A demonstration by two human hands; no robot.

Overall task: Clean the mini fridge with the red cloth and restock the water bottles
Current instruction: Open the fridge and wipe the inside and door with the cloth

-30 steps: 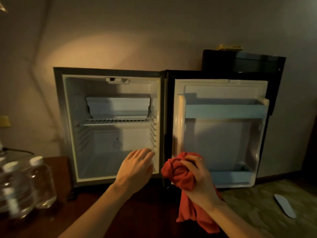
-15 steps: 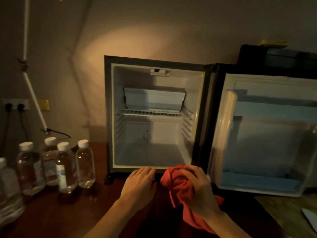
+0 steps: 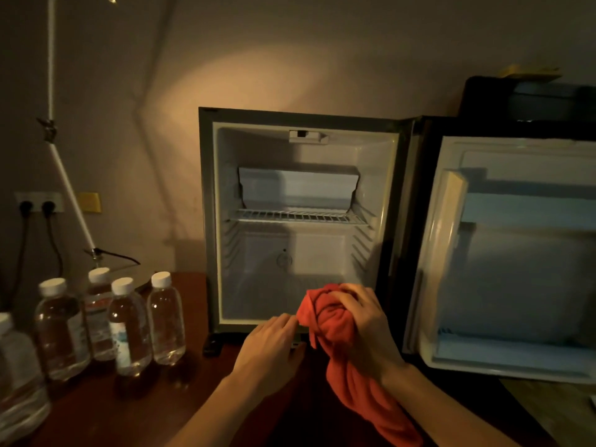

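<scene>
The mini fridge (image 3: 303, 124) stands open on a dark wooden surface, its white inside empty apart from a wire shelf (image 3: 296, 217) and a small freezer box. Its door (image 3: 503, 259) swings out to the right with empty door shelves. My right hand (image 3: 364, 321) is shut on the bunched red cloth (image 3: 335, 330) at the fridge's lower front edge; the cloth's tail hangs down toward me. My left hand (image 3: 271, 346) rests flat just left of the cloth, fingers apart, holding nothing. Several clear water bottles (image 3: 129, 324) with white caps stand at the left.
A white lamp arm (image 3: 69, 185) slants along the left wall above the bottles. Two plugs sit in a wall socket (image 3: 37, 206) with cables hanging down. A dark appliance (image 3: 529, 101) stands behind the fridge door at the upper right.
The view has swung left, bringing the bottles, lamp arm and socket into sight. My right hand has lifted the red cloth up to the fridge's lower opening. My left hand stays beside it.
</scene>
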